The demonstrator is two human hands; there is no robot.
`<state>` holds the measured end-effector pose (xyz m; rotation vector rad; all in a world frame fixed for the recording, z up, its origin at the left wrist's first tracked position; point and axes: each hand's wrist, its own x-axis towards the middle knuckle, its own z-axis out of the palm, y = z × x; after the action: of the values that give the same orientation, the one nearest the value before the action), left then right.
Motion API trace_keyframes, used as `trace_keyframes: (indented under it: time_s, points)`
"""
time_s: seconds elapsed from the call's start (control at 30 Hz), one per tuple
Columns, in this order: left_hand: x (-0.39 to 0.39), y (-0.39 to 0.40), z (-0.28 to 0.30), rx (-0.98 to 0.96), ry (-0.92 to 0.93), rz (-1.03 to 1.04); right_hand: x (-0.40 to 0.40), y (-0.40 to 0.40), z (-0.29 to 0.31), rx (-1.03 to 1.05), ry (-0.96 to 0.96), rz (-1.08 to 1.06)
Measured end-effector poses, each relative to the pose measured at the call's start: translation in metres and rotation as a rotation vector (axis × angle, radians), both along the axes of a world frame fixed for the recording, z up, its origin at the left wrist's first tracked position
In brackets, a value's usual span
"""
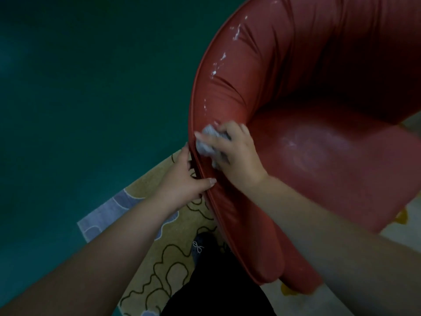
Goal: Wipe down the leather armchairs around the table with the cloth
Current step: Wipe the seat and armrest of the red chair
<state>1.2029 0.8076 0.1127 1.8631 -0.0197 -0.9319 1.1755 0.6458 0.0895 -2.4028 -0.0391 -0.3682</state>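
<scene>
Here the armchair (319, 124) fills the right of the view, a red leather tub with a curved back and arms wrapping round the seat. Nothing sits in it; the seat shows only a pale, smeary sheen, and white wet-looking flecks run along the inner top of the left arm and back.

The right hand (234, 151) has its fingers curled round the cloth (208, 140), a crumpled grey wad, and presses it against the top edge of the chair's left arm. Part of the cloth sticks out past the fingers; the rest is hidden under the palm.

The left hand (186, 179) is just beside it, on the outer side of the same arm. Its thumb lies over the rim and its fingers wrap the outer edge, gripping the leather.

Below, a rug (159, 258) in tan with dark squiggly lines and a grey-blue patch lies under the chair and the person. Beyond it the floor (91, 87) is dark green. A dark shoe (202, 245) with a small pale bow stands close to the chair's side, with a dark trouser leg nearer the camera.
</scene>
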Motion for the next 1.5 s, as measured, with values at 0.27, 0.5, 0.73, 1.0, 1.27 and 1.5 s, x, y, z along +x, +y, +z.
trace_keyframes:
  time_s: [0.27,0.5,0.73,1.0,1.27,1.5]
  points:
    - [0.023,-0.009,-0.005,-0.026,-0.100,0.032,0.036,-0.004,0.000,0.011,-0.003,-0.104]
    - [0.075,-0.020,-0.003,0.024,-0.224,-0.134,0.057,-0.005,0.001,0.125,-0.021,-0.296]
    - [0.094,-0.015,-0.010,0.024,-0.254,-0.267,0.092,-0.002,0.009,0.047,0.019,-0.347]
    - [0.148,-0.032,-0.009,0.004,-0.273,-0.374,0.118,0.000,0.013,0.195,-0.019,-0.532]
    - [0.172,-0.034,-0.024,-0.095,-0.265,-0.421,0.149,-0.020,0.014,0.054,0.004,-0.503]
    - [0.185,-0.040,-0.021,-0.084,-0.248,-0.429,0.174,-0.042,0.015,0.189,-0.095,-0.596]
